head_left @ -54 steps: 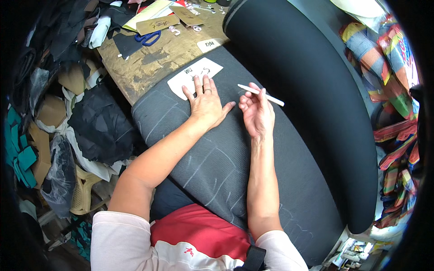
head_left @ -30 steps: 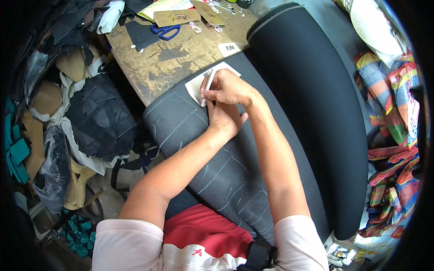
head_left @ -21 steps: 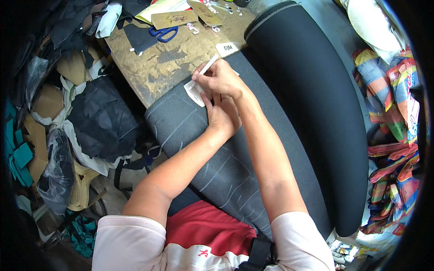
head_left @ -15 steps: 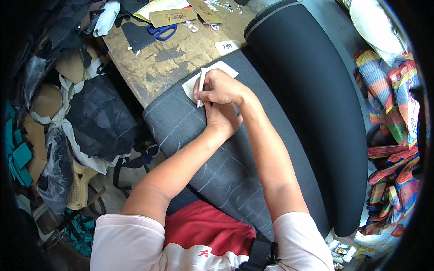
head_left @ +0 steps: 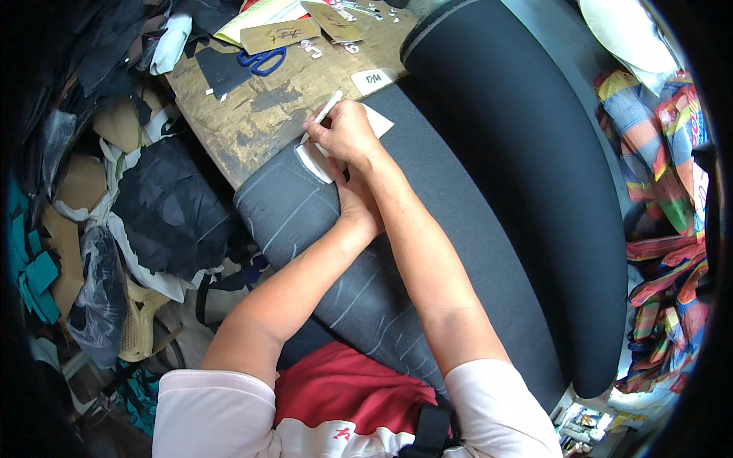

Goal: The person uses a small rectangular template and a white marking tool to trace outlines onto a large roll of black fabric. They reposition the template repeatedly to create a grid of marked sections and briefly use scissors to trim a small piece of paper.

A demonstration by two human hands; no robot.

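A pale card template (head_left: 379,120) lies on the dark grey fabric (head_left: 286,200), which carries several thin chalk-like lines. My right hand (head_left: 346,130) is closed around a slim white pen (head_left: 328,106), its tip down at the card's left corner. A white line follows the card's edge there. Under it, my left hand (head_left: 359,202) rests on the card with its thumb stretched out, pressing it to the fabric. Most of its fingers are hidden behind my right hand.
Blue-handled scissors (head_left: 263,61) lie beside a black piece (head_left: 222,73) on the worn wooden table (head_left: 259,103). A large black fabric roll (head_left: 519,168) stretches along the right. Heaped dark scraps (head_left: 172,206) fill the left, with colourful checked bags (head_left: 630,122) at far right.
My right hand has moved the pen from the card's near edge up and left to its left corner, tilting the pen. More of the card's left end shows, with my left hand still on it.
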